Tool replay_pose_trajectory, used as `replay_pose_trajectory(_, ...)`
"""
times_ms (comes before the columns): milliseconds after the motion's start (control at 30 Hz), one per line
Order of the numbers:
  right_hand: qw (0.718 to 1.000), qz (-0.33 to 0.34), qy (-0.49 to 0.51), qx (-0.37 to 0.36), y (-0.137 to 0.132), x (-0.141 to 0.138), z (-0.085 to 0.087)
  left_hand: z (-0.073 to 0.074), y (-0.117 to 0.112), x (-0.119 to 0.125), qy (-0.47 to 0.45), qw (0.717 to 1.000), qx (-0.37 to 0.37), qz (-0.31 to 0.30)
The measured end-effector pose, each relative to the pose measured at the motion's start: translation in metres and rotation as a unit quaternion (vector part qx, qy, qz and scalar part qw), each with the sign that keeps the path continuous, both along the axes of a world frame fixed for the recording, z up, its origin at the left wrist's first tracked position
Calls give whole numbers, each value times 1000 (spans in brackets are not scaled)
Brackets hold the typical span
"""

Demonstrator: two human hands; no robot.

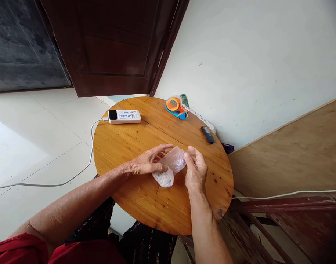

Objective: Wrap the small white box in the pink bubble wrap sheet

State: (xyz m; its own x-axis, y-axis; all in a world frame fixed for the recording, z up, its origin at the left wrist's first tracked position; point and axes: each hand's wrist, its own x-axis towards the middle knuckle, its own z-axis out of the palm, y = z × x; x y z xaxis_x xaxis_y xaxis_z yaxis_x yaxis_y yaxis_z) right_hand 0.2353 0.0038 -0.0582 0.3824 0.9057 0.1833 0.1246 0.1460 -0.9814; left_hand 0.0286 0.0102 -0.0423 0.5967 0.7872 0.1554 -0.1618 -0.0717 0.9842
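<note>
Over the middle of the wooden table, a pale, see-through piece of plastic wrap (176,160) is held between both hands. Its lower end is bunched into a thicker whitish bundle (164,179); what lies inside, if anything, I cannot make out. My left hand (148,162) curves round the left side of the wrap, thumb on top and fingers partly hidden behind it. On the other side my right hand (197,170) pinches the wrap's right edge between thumb and fingers.
The round wooden table (123,150) carries a white power bank (126,116) with a cable (91,154) running off left. An orange and blue tape dispenser (176,107), a white strip (197,115) and a dark, pixelated object (208,134) lie along the far right edge, near the wall (239,80).
</note>
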Motion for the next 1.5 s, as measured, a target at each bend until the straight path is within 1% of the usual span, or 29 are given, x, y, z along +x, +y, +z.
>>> replay_pose_trajectory(67, 1000, -13, 24, -2, 2, 1, 1, 2, 0, -1, 11, 1000, -27, -11)
replay_pose_trajectory(133, 999, -13, 32, -6, 4, 1, 0, 2, 0, 0, 36, 998, -52, -8)
replay_pose_trajectory(233, 1000, -12, 11, 6, 5, 2, -2, 1, 1, 1, 43, 995, -92, -4)
replay_pose_trajectory(300, 999, -26, -15, 30, 5, 4, -1, -1, 2, 3, 17, 992, -128, -3)
replay_pose_trajectory(400, 997, -53, -33, 55, 2, 6, 6, -3, 2, 5, -30, 984, -174, 16)
replay_pose_trajectory(533, 996, -65, 42, 52, -2, 8, 20, -3, 3, 6, -50, 978, -193, 55)
replay_pose_trajectory(600, 996, -43, 63, 50, -4, 8, 25, -3, 3, 6, -57, 975, -204, 68)
replay_pose_trajectory(667, 998, 4, 53, 38, -8, 5, 27, -4, 3, 6, -62, 973, -212, 67)
replay_pose_trajectory(767, 996, 86, -19, -1, -13, -4, 25, -5, 3, 5, -74, 974, -205, 58)
replay_pose_trajectory(833, 988, 131, -70, -35, -15, -12, 22, -3, 2, 4, -79, 977, -192, 46)
replay_pose_trajectory(900, 980, 169, -90, -62, -17, -18, 20, 1, 0, 3, -80, 978, -189, 24)
replay_pose_trajectory(967, 976, 186, -91, -69, -17, -21, 17, 6, -2, 3, -88, 976, -198, 3)
replay_pose_trajectory(1000, 977, 180, -94, -66, -16, -21, 16, 8, -2, 2, -92, 975, -204, -1)
replay_pose_trajectory(1033, 980, 163, -97, -60, -16, -19, 14, 9, -2, 2, -96, 974, -206, 6)
replay_pose_trajectory(1100, 990, 113, -78, -42, -14, -14, 11, 9, 1, 1, -109, 972, -202, 50)
replay_pose_trajectory(1167, 997, 73, -18, -28, -11, -9, 10, 7, 6, 1, -129, 965, -199, 111)
replay_pose_trajectory(1233, 996, 62, 65, -21, -7, -6, 9, 3, 10, 0, -142, 958, -196, 154)
replay_pose_trajectory(1300, 988, 80, 132, -22, -4, -5, 11, 0, 13, 0, -115, 962, -173, 179)
replay_pose_trajectory(1367, 977, 114, 177, -30, -3, -7, 14, -1, 12, 0, -44, 968, -98, 229)
replay_pose_trajectory(1400, 972, 132, 190, -33, -3, -8, 15, -1, 11, -1, 1, 964, -43, 264)
replay_pose_trajectory(1433, 969, 146, 198, -37, -4, -9, 16, 0, 10, -1, 45, 954, 14, 296)
replay_pose_trajectory(1467, 966, 156, 204, -41, -4, -10, 17, 1, 8, -1, 85, 942, 63, 319)
replay_pose_trajectory(1500, 963, 164, 207, -47, -5, -11, 17, 2, 7, -1, 116, 933, 96, 328)
